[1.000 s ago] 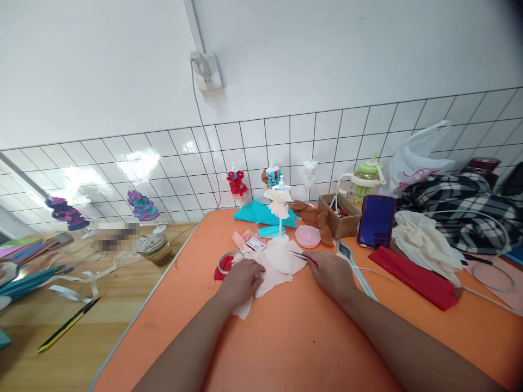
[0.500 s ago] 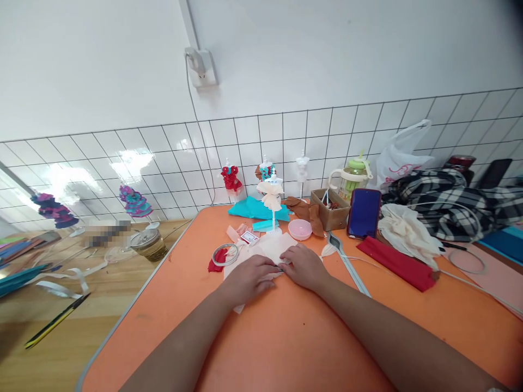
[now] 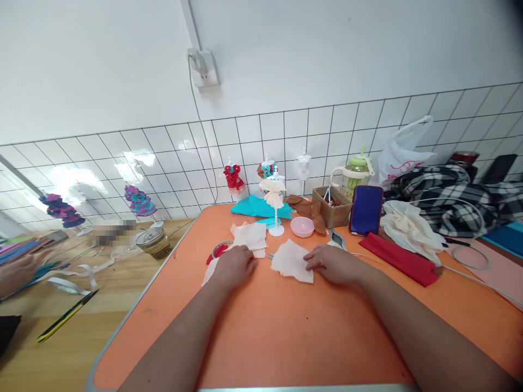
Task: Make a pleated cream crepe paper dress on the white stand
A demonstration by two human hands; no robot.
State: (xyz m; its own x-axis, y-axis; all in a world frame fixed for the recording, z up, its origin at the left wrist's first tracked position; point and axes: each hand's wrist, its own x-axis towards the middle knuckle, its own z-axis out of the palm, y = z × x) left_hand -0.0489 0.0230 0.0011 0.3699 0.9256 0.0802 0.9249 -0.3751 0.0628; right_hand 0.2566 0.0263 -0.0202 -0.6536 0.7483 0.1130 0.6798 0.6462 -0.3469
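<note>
My right hand (image 3: 333, 263) has its fingers pressed together on the right edge of a pale cream cloth piece (image 3: 292, 261) lying on the orange table (image 3: 261, 326). To the left, my left hand (image 3: 236, 267) rests with curled fingers beside other pale cloth pieces (image 3: 250, 237); what its fingertips hold, if anything, is hidden. Between the hands the tip of a small blue-grey item (image 3: 270, 256) shows. Just behind stands a small white dress form (image 3: 276, 215) wearing a cream ruffled dress (image 3: 273, 193).
Behind are a pink bowl (image 3: 302, 226), a cardboard box (image 3: 333, 209), a phone (image 3: 365, 210) and teal cloth (image 3: 257, 207). Red cloth (image 3: 398, 258) lies right. Another person's hand (image 3: 20, 272) and a yellow-black cutter (image 3: 67, 316) are on the wooden table at left.
My hands have moved apart, the right one rightward with the cream cloth piece under its fingers, the left one leftward. Another person's hand has appeared at far left.
</note>
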